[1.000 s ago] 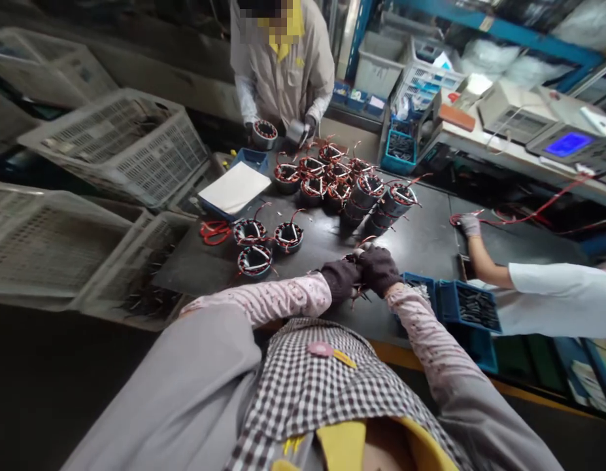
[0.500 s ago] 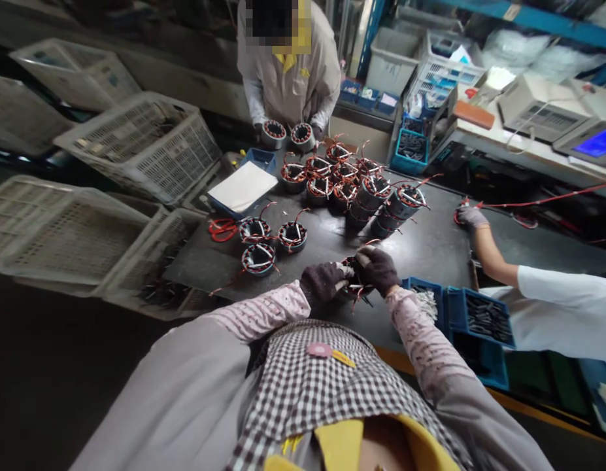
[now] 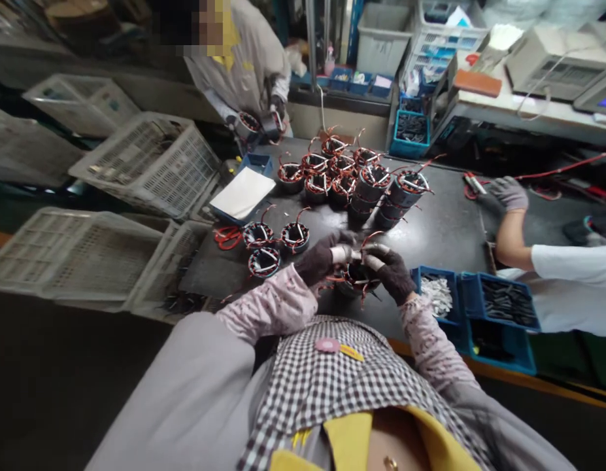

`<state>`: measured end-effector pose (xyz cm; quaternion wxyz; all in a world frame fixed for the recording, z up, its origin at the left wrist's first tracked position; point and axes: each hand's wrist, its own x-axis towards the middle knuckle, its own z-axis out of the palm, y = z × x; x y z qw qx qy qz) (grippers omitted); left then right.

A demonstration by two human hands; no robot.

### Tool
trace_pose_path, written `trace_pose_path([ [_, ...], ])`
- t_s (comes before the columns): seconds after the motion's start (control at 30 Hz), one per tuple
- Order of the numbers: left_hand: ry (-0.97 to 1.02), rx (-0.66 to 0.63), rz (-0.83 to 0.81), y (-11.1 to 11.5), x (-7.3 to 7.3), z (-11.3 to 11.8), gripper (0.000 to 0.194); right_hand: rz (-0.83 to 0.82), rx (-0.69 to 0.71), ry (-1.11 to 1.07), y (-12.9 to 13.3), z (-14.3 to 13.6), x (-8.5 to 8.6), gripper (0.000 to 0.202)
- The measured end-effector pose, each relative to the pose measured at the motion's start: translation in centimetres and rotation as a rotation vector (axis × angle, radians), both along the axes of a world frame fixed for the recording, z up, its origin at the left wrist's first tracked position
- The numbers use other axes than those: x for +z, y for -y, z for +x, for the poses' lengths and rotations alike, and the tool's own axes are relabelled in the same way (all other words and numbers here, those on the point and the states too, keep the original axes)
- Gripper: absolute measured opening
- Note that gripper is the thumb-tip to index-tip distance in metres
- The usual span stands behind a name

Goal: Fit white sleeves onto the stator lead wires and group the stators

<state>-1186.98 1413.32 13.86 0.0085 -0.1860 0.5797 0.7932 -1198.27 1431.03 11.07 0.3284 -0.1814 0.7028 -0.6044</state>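
Observation:
A motor stator (image 3: 357, 286) with red lead wires stands on the dark table close to my body. Over its top rim, my left hand (image 3: 323, 258), in a dark glove with pale-wrapped fingertips, pinches at the stator's wires. From the other side my right hand (image 3: 391, 269), gloved the same way, has its fingers closed at the same spot. The two sets of fingertips almost meet, and they partly hide what is between them. A red wire end sticks up just behind them. Left of my hands sit three stators, one of them the near stator (image 3: 264, 261).
Farther back are stacked stators (image 3: 369, 186). Red-handled scissors (image 3: 227, 237) and a white sheet on a blue tray (image 3: 242, 194) lie left. Blue bins (image 3: 437, 294) of small parts stand right. One co-worker holds two stators opposite; another's gloved hand (image 3: 509, 193) is right.
My hands have risen to the far rim of the stator, fingertips now together above it. The co-worker opposite has tilted the two stators. The view has shifted slightly.

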Motion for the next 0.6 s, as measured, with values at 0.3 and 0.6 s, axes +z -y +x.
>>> trace_pose_path([
  [0.3,0.034,-0.132,0.05,-0.1,-1.7,-1.8,0.07,-0.105,0.117,0.059,1.2,1.4,3.4,0.039],
  [0.6,-0.152,-0.08,-0.776,-1.2,-3.9,-0.1,0.057,0.533,-0.45,-0.323,-13.2,-4.5,-3.7,0.03],
])
